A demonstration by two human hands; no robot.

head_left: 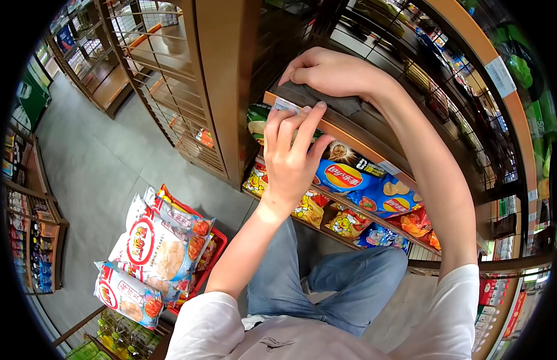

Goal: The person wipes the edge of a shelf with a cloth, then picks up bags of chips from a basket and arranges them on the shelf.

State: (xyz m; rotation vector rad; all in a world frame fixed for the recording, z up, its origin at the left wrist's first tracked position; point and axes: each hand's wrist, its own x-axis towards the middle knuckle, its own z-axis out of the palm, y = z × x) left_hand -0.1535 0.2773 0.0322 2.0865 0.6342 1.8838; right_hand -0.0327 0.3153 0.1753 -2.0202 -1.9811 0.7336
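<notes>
My left hand (pixel 285 150) rests on the orange front edge of a shelf (pixel 335 127), fingers stretched out and apart, fingertips by the price label. On top of that shelf, my right hand (pixel 329 73) bends down over a dark grey cloth (pixel 341 103), its fingers curled and partly hidden. Part of the cloth shows below the palm, flat on the dark shelf board. Just under the shelf edge are blue Lay's chip bags (pixel 343 176) and a black bag (pixel 344 153). A green bag (pixel 257 120) stands at the shelf's left end.
A red basket (pixel 217 243) heaped with white shrimp-flake bags (pixel 161 243) stands on the grey floor at left. A brown upright post (pixel 221 90) borders the shelf. Yellow snack bags (pixel 347 221) fill the lowest tier, near my knees. Wire racks stand further left.
</notes>
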